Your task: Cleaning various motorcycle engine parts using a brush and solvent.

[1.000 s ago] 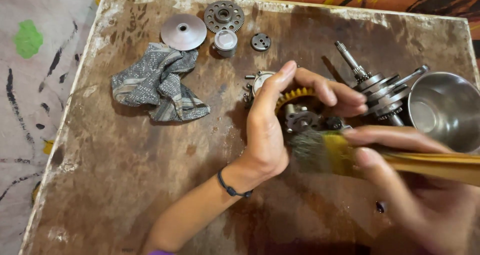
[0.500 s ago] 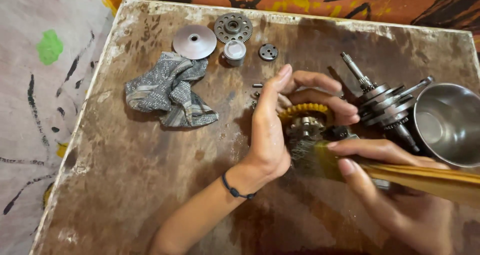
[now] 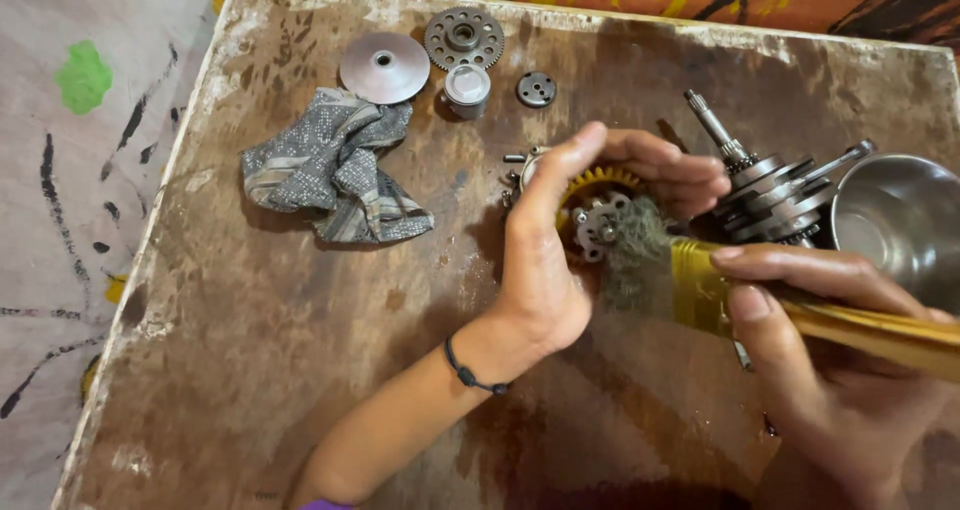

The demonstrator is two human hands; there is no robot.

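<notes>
My left hand [image 3: 560,240] grips a small metal assembly with a yellow gear [image 3: 598,202], holding it just above the stained wooden board [image 3: 250,310]. My right hand [image 3: 820,320] holds a paintbrush [image 3: 700,280] with a yellow handle and grey bristles. The bristles press against the gear assembly's face. A black band sits on my left wrist.
A crumpled grey rag [image 3: 335,170] lies at the left. Behind it sit a round metal disc [image 3: 384,67], a toothed wheel [image 3: 464,38], a small cylinder [image 3: 466,90] and a small round part [image 3: 536,89]. A crankshaft [image 3: 770,185] and steel bowl [image 3: 900,225] lie at the right.
The brush bristles have moved up onto the gear assembly's face. My left hand has turned the assembly slightly. The view has shifted, so the board sits lower and further right in it.
</notes>
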